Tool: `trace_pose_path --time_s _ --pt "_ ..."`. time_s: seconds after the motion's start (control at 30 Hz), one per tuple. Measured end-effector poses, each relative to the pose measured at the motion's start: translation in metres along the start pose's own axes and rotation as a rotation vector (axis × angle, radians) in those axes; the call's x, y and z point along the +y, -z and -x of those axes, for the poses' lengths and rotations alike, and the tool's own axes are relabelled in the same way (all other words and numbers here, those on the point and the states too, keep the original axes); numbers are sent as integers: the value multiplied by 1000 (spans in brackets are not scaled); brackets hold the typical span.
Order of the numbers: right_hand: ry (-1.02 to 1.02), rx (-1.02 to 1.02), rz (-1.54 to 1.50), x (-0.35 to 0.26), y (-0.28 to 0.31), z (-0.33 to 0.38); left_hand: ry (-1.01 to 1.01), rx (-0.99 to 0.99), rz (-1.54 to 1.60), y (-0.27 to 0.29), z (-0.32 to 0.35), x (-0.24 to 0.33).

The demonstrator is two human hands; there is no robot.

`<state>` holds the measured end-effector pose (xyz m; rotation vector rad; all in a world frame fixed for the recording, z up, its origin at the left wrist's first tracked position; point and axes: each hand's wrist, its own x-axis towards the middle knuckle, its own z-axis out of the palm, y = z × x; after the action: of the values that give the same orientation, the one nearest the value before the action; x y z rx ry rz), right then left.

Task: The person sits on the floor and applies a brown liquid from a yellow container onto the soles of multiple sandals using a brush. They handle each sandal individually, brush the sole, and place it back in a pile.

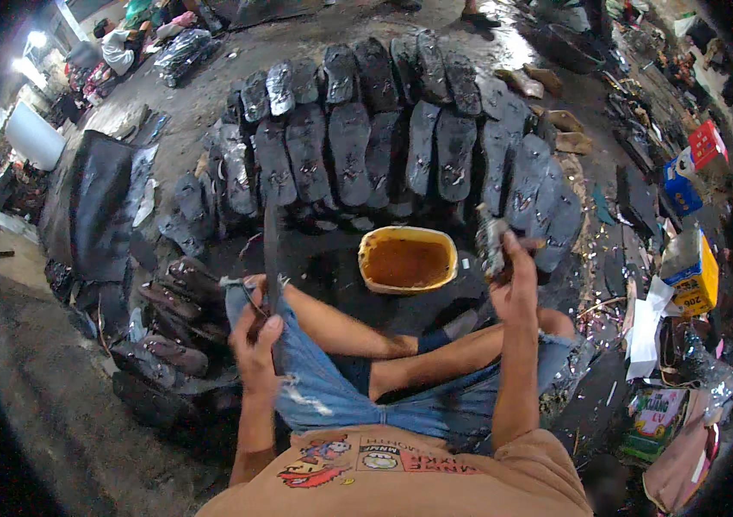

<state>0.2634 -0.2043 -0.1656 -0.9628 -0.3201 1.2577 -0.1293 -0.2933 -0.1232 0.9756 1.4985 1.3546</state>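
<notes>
My left hand (254,340), over my left knee, is closed on a long, thin dark piece (272,258). It stands upright and looks like a shoe sole seen edge-on. My right hand (517,284) grips a dark object crusted with whitish stuff (491,246), near my right knee; a short brownish end sticks out beside the fingers. Its kind cannot be made out. Between the hands, a little farther off, sits a yellowish tub (367,274) of amber-brown liquid. Beyond it, dark shoe soles (349,155) lie in overlapping rows, curving round to the right.
More dark footwear pieces (173,314) are heaped at left, below a black sheet (99,207). At right are a yellow-and-white box (694,271), a blue-and-red box (685,181), white paper (646,327), a green tin (655,422) and scattered scraps. My crossed legs are in front.
</notes>
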Motion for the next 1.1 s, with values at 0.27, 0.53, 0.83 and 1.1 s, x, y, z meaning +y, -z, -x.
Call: trace_pose_path --time_s 0.27,0.53,0.83,1.1 --pt "835 -672 950 27 -134 62 532 -524 1036 -63 10 -38" --pt "837 -762 944 62 -92 109 536 -513 1220 -56 16 -31" --pt "882 -332 1049 -3 -121 57 558 -585 900 -57 27 -16" --pt "267 -646 1235 18 -120 118 -77 -457 -112 -82 -16 -19"
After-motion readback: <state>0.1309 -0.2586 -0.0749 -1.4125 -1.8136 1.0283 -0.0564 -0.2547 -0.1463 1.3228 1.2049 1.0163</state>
